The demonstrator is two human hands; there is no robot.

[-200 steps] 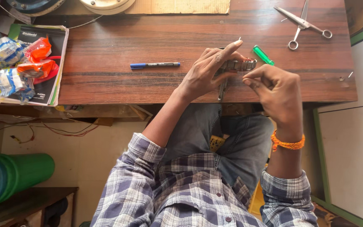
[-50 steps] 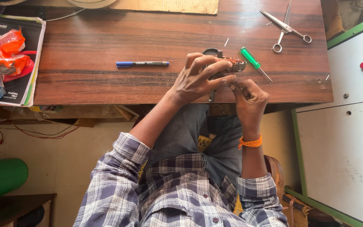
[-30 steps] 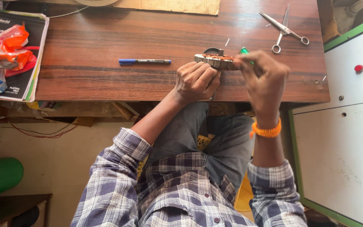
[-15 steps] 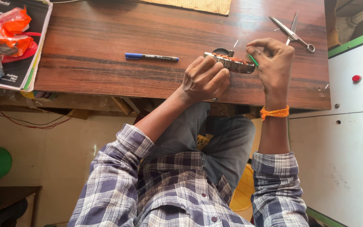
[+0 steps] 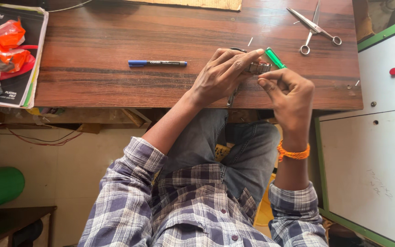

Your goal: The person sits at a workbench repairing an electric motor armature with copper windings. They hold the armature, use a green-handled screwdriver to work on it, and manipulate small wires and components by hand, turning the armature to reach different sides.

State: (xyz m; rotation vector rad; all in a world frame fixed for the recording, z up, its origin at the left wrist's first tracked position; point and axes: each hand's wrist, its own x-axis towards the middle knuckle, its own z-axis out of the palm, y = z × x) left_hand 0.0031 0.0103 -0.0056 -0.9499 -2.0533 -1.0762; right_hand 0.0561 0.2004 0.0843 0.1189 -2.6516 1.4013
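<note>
Above the near edge of a brown wooden table [image 5: 115, 77], both my hands meet on a small metal link band [image 5: 258, 68]. My left hand [image 5: 220, 75] covers most of the band and grips it from the left, fingers stretched over its top. My right hand [image 5: 289, 93] pinches the band's right end between thumb and forefinger; an orange thread band circles that wrist. A thin metal tool [image 5: 232, 97] pokes out under my left palm. A green-handled tool [image 5: 275, 58] lies on the table just behind my right fingers.
A blue-capped marker pen [image 5: 157, 63] lies left of my hands. Steel scissors [image 5: 313, 27] rest at the far right. A dark booklet [image 5: 17, 82] with orange and clear plastic packets [image 5: 6, 43] sits at the left edge. A white cabinet [image 5: 380, 151] stands right.
My hands have come back toward the table's near edge and sit closer together on the band. My right hand has dropped from above the band to its right end.
</note>
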